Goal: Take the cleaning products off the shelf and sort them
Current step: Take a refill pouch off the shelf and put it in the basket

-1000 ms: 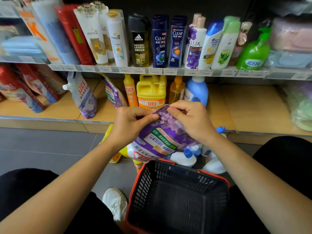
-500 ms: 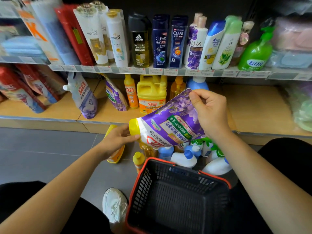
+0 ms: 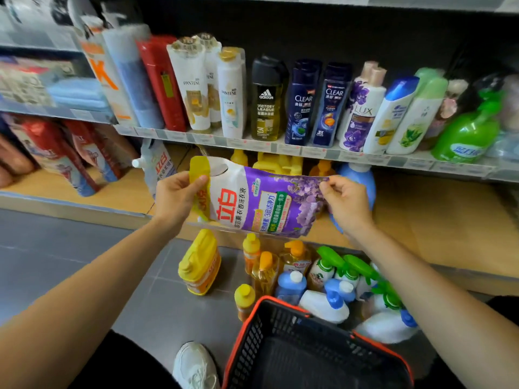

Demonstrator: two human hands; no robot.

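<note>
From my head camera, I hold a purple-and-white laundry detergent refill pouch (image 3: 261,203) sideways in the air in front of the lower shelf (image 3: 421,220), above the bottles grouped on the floor. My left hand (image 3: 175,196) grips the pouch's yellow top end, thumb pressed on the front and fingers curled behind. My right hand (image 3: 346,204) pinches the purple bottom edge between thumb and fingertips. Behind my right hand a blue bottle (image 3: 361,178) stands on the lower shelf, and a second refill pouch (image 3: 157,167) with a white spout leans on that shelf just past my left hand. The shelf above carries a row of upright shampoo and body-wash bottles (image 3: 269,99). On the grey tile floor (image 3: 70,262) below the pouch stands a yellow jug (image 3: 200,265), then orange dish soap bottles (image 3: 265,272), green-trigger spray bottles (image 3: 331,265) and white bottles with blue caps (image 3: 325,304), some lying down. A black mesh basket with a red rim (image 3: 244,327) sits nearest me, touching the white bottles, and my white shoe (image 3: 195,366) shows beside it.
</note>
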